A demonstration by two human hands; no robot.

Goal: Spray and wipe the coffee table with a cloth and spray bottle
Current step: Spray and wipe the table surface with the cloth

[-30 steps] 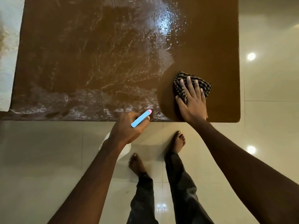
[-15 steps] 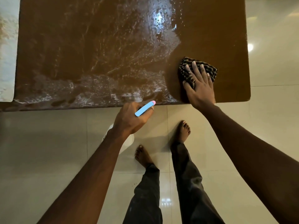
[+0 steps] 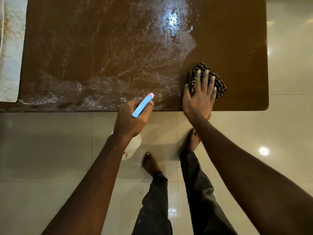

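Note:
The brown coffee table (image 3: 237,39) fills the upper view; its left and middle are wet with spray streaks, its right part looks dull and dry. My right hand (image 3: 199,97) presses flat, fingers straight, on a dark checked cloth (image 3: 218,83) near the table's front right edge. My left hand (image 3: 131,117) grips a spray bottle at the front edge; its blue head with pink nozzle (image 3: 143,105) points over the table, and the white body (image 3: 133,148) hangs below my wrist.
Glossy pale tiled floor (image 3: 42,150) lies in front of and to the right of the table. My bare feet (image 3: 149,162) stand close to the table's front edge. A pale patterned surface (image 3: 10,48) borders the table on the left.
My right hand has slid the cloth back toward the table's front edge, after pushing it farther out. The left hand with the bottle stays at the front edge.

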